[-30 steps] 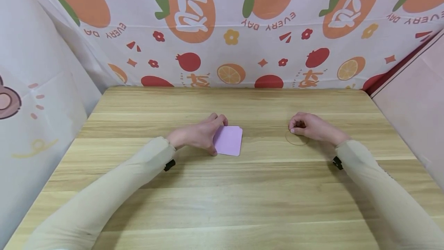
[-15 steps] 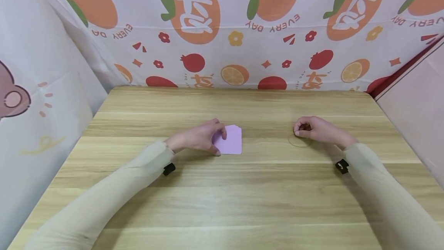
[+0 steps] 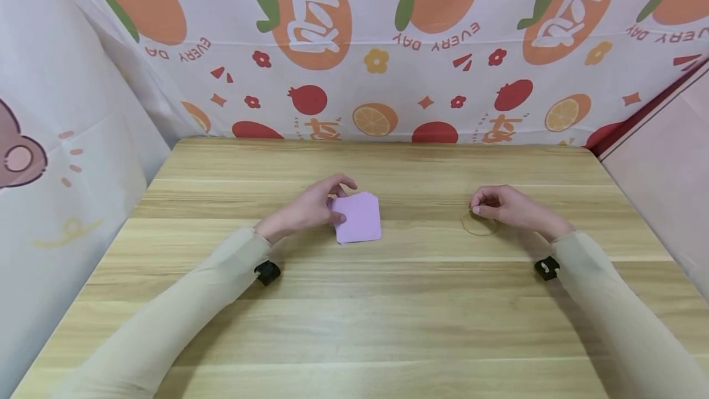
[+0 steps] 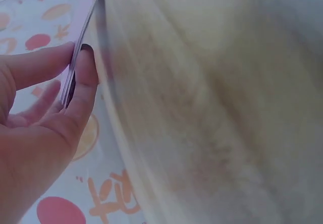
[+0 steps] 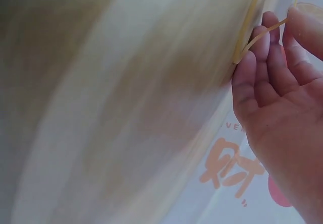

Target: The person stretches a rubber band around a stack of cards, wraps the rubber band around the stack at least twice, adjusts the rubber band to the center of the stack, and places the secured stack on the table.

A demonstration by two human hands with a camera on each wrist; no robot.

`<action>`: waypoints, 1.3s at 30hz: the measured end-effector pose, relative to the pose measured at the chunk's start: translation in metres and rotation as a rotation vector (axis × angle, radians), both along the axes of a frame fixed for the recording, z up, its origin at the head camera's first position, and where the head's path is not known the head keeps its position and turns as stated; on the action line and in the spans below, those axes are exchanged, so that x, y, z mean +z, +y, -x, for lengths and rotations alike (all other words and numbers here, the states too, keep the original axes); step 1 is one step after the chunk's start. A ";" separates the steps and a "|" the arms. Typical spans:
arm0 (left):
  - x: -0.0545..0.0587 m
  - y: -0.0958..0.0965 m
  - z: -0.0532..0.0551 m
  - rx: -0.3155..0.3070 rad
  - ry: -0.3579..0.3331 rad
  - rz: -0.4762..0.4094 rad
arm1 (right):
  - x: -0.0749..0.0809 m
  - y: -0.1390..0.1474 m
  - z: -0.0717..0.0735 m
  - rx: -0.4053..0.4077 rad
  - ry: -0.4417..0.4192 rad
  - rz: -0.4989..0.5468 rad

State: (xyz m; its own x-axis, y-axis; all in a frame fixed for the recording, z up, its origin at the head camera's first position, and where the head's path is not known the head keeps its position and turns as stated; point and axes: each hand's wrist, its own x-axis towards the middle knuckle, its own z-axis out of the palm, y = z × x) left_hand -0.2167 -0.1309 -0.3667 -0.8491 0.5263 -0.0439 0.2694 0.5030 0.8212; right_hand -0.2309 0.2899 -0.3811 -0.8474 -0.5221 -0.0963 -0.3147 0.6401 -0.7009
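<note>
My left hand (image 3: 316, 205) pinches a small stack of square purple cards (image 3: 361, 219) at its left edge, thumb on top and fingers beneath. Seen edge-on in the left wrist view, the cards (image 4: 83, 22) are several thin layers between thumb and fingers. Over on the right, my right hand (image 3: 512, 209) pinches a thin yellowish rubber band (image 3: 477, 235) between thumb and forefinger, and the loop hangs down to the tabletop. The right wrist view shows the band (image 5: 272, 28) running from the fingertips past the other, loosely curled fingers.
Both hands are over a wooden table (image 3: 354, 313). A white curtain (image 3: 221, 97) with fruit prints hangs along its back edge, and pale sheets stand at the left and right sides. A black strap piece (image 3: 268, 272) sits at the left wrist.
My left thumb has come onto the top of the card stack, and the fingers have gone under it. The stack has shifted slightly left and back. My right hand stays nearly still.
</note>
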 end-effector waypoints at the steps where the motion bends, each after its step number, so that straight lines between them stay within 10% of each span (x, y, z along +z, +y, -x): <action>1: 0.001 0.000 0.000 0.014 -0.009 -0.006 | 0.000 0.000 0.000 -0.001 -0.002 0.007; 23: 0.007 -0.011 -0.006 0.044 -0.093 -0.085 | 0.011 -0.005 -0.023 -0.136 -0.245 0.331; 39: 0.014 -0.011 -0.006 0.089 -0.163 -0.160 | 0.003 -0.020 -0.024 -0.158 -0.547 0.842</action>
State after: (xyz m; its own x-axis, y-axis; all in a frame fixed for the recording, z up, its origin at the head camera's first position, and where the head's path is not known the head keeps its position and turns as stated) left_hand -0.2108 -0.1420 -0.3527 -0.8810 0.4612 -0.1058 0.0876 0.3787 0.9214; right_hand -0.2065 0.2699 -0.3780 -0.8623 -0.4855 -0.1442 0.2297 -0.1211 -0.9657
